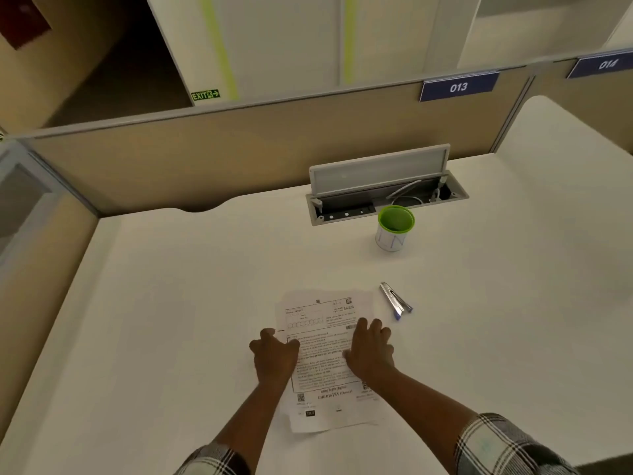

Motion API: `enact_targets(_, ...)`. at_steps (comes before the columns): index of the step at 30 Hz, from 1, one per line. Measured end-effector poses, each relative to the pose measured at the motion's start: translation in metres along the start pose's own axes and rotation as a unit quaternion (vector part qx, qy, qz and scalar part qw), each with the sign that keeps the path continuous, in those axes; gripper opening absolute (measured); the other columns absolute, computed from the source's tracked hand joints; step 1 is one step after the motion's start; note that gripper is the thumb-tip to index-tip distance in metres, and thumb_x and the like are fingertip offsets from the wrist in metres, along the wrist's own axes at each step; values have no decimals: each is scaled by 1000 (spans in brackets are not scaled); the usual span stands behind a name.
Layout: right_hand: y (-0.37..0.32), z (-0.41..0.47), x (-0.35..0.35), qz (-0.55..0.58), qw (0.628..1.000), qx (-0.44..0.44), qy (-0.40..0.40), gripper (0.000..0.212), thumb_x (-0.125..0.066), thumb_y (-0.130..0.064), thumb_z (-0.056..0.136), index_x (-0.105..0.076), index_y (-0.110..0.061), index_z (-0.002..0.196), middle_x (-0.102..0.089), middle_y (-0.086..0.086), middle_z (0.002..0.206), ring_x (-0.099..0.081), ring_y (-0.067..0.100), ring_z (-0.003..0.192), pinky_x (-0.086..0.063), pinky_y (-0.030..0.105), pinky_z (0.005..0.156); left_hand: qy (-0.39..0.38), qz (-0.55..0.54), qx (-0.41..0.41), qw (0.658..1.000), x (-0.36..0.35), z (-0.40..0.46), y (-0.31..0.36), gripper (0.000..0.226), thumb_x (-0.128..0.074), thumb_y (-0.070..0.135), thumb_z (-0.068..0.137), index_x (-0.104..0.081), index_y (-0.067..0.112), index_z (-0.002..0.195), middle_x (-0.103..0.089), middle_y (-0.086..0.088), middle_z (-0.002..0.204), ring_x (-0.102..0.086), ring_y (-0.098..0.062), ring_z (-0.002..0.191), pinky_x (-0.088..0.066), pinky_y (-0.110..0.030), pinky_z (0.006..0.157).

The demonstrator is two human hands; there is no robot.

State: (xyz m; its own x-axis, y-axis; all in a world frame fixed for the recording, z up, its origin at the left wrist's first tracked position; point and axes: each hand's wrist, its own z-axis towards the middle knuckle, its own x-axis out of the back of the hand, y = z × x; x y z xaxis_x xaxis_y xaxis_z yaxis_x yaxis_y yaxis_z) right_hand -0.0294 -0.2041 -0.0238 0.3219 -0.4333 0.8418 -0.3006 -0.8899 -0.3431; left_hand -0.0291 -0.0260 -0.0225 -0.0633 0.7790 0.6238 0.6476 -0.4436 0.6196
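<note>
Firstly, fingers. Item 1: right hand (371,351), palm down, its fingers (374,326) spread and relaxed, pressing flat on the right half of the papers (325,337). Item 2: left hand (274,358), knuckles up, fingers bent over the left edge of the same sheets, thumb lying on the print; whether they pinch the edge or only rest on it cannot be told. Item 3: papers, a loose stack of printed sheets, slightly fanned, lying flat on the worktop (171,320) directly under and between both hands; a heading "CHEMISTRY" shows nearer the wrists. Item 4: checked sleeves (496,443), one on each forearm, behind the hands. Item 5: stapler (395,301), silver with a blue end, lying on the worktop just beyond the right fingers and to their right, apart from the papers. Item 6: cup (394,228), white with a green rim, upright, farther beyond the stapler. Item 7: cable box (383,197), set into the worktop just behind the cup, lid raised. Item 8: partition (205,156), farthest off, bearing a blue plate (458,86) marked 013.
</note>
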Motion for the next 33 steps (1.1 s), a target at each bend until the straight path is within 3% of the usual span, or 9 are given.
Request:
enact_targets(3,6,0,2,11,1000,18,-2,60,-70,-36,83,-36,-13,127,-39,10,124,-40,28,115,-49,45,92,-57,-75,3,995,3,7,1,51,-73,18,80,-53,7,126,-64,-11,123,-63,-22,97,-52,-32,83)
enact_targets(6,14,1,5,31,998,39,-25,65,-75,-34,80,-36,-13,128,-39,9,127,-39,27,118,-49,47,95,-121,-99,-29,987,5,6,-1,36,-68,7,84,-64,10,120,-69,-9,120,-67,-23,101,-54,-34,90)
enact_targets(11,25,12,17,144,989,10,-23,101,-77,-43,77,-15,-8,147,-30,16,147,-28,38,138,-31,53,110,-127,-171,-71,974,15,-2,-3,26,-69,8,87,-68,20,110,-73,-2,109,-70,-12,90,-57,-23,74)
enact_targets(13,28,17,26,240,970,0,-36,109,-81,-41,73,-10,-7,148,-34,15,148,-34,38,137,-31,57,112,-137,-209,-69,966,22,-4,0,23,-71,6,86,-69,21,104,-75,-3,104,-73,-16,88,-61,-32,75)
enact_targets(16,32,20,44,462,875,81,-119,76,-83,-27,74,-41,-9,136,-63,13,128,-61,34,117,-49,58,96,-150,-229,-85,958,33,-6,9,22,-72,7,85,-71,19,103,-77,-3,100,-75,-21,89,-61,-42,80)
enact_targets(19,30,20,65,525,828,134,-144,47,-78,-23,80,-60,-14,122,-70,8,118,-68,29,108,-53,55,93,-154,-249,-120,949,43,-8,20,21,-72,5,85,-72,20,99,-78,-1,97,-75,-19,89,-61,-33,73)
enact_targets(23,16,23,85,527,828,164,-99,38,-77,-21,81,-66,-11,116,-73,10,111,-71,28,100,-58,47,85,-115,-265,-162,944,55,-12,38,22,-73,3,83,-72,20,96,-78,7,91,-74,-14,87,-59,-23,66)
enact_targets(28,2,22,107,523,825,209,-43,28,-78,-20,80,-71,-24,108,-75,-1,106,-72,18,96,-60,30,77,-58,-284,-210,934,63,-16,58,32,-74,-1,80,-70,26,97,-76,13,92,-72,-3,86,-57,-17,67)
enact_targets(33,-4,21,116,511,825,236,-44,37,-80,-20,76,-67,-25,111,-74,0,108,-71,21,98,-59,38,80,-44,-290,-230,928,65,-18,67,41,-79,-2,74,-67,18,107,-74,5,101,-71,-9,91,-60,-23,70)
